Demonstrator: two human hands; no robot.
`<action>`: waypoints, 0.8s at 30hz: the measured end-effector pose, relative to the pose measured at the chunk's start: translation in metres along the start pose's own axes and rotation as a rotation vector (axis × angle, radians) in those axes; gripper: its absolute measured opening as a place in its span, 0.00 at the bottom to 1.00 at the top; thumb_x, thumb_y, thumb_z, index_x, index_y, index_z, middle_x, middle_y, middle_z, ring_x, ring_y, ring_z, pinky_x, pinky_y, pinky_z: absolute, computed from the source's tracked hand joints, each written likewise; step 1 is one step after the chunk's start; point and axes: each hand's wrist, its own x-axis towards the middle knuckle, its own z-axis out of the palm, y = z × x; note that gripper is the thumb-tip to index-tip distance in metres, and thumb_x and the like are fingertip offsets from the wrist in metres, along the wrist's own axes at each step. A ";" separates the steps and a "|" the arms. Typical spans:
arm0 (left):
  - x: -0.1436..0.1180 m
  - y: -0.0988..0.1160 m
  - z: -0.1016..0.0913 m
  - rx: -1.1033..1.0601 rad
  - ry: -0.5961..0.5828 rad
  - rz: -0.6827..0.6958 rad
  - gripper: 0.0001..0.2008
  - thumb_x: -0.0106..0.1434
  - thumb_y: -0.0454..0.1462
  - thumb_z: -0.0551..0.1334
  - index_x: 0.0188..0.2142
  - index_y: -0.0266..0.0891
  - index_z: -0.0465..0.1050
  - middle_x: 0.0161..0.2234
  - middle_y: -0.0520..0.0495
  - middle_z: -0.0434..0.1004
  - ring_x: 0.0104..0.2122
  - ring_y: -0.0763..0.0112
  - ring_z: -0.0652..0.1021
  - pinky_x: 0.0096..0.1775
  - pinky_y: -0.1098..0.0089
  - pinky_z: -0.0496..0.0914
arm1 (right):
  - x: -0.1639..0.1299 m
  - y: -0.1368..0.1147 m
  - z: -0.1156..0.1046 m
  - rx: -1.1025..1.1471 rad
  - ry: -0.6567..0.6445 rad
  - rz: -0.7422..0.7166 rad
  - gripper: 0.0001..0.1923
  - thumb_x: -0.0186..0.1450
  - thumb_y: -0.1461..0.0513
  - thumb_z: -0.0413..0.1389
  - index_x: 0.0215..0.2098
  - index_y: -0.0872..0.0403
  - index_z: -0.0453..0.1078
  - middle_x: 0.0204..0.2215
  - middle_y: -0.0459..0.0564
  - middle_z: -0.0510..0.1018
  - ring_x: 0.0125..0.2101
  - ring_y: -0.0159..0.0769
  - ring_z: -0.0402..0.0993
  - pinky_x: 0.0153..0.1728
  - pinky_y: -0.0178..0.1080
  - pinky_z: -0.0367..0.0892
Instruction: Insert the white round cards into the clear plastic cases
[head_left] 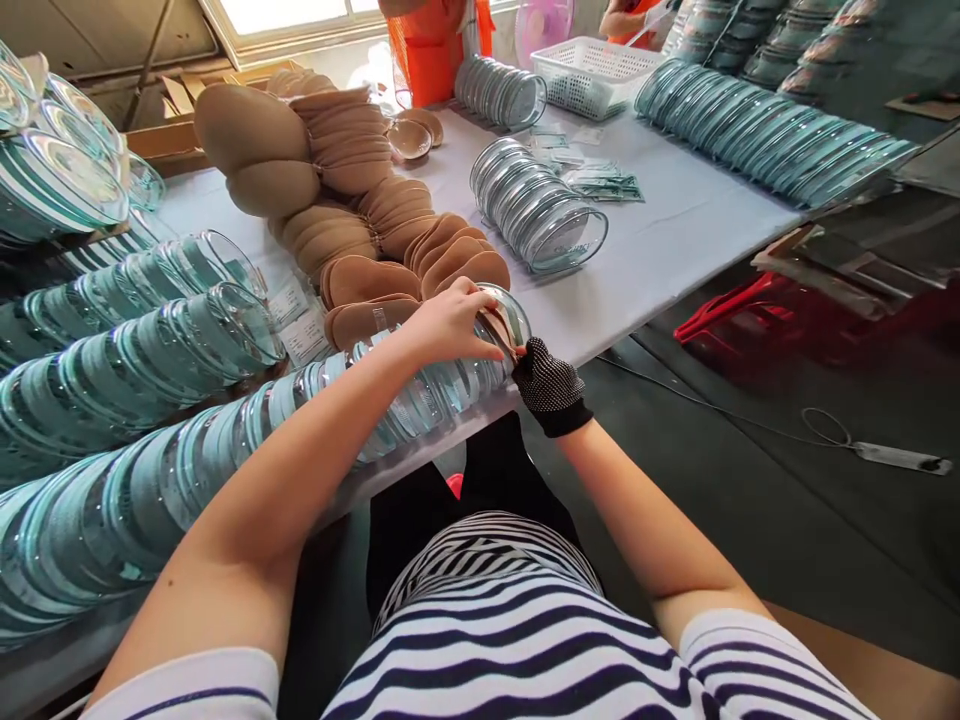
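Observation:
My bare left hand (pixel 456 325) grips a brown, shiny bra cup at the mouth of a clear oval plastic case (pixel 512 310). My right hand (pixel 551 380), in a black dotted glove, closes on the case's near right rim. Just beyond my left hand lie stacked brown bra cups (pixel 371 280), fanned out on the table. A long row of clear cases with pale blue inserts (pixel 262 425) runs along the table edge beneath my left forearm.
More clear cases stand in rows at the left (pixel 142 340), mid-table (pixel 532 205) and far right (pixel 765 135). Small flat packets (pixel 604 182) lie by the middle row. A white basket (pixel 596 75) sits at the back. Red plastic stools (pixel 742 320) are right of the table.

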 end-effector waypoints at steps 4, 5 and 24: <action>0.000 0.001 -0.003 -0.070 -0.034 0.047 0.28 0.50 0.45 0.72 0.51 0.45 0.74 0.46 0.46 0.71 0.48 0.60 0.74 0.52 0.62 0.69 | -0.004 0.003 0.004 0.131 0.047 -0.020 0.12 0.67 0.60 0.50 0.44 0.57 0.70 0.40 0.55 0.81 0.36 0.39 0.78 0.33 0.34 0.63; 0.000 0.002 -0.003 -0.078 -0.036 0.053 0.28 0.50 0.45 0.72 0.52 0.46 0.74 0.47 0.46 0.71 0.49 0.60 0.74 0.52 0.62 0.69 | -0.004 0.002 0.004 0.152 0.047 -0.024 0.12 0.67 0.60 0.50 0.44 0.57 0.71 0.41 0.55 0.81 0.37 0.39 0.78 0.33 0.34 0.64; 0.012 -0.015 -0.011 0.003 -0.157 0.243 0.17 0.68 0.44 0.53 0.36 0.42 0.80 0.38 0.46 0.77 0.42 0.64 0.75 0.49 0.64 0.66 | -0.004 0.021 -0.006 1.013 -0.469 0.039 0.15 0.58 0.53 0.58 0.36 0.55 0.70 0.21 0.42 0.71 0.18 0.26 0.62 0.19 0.31 0.60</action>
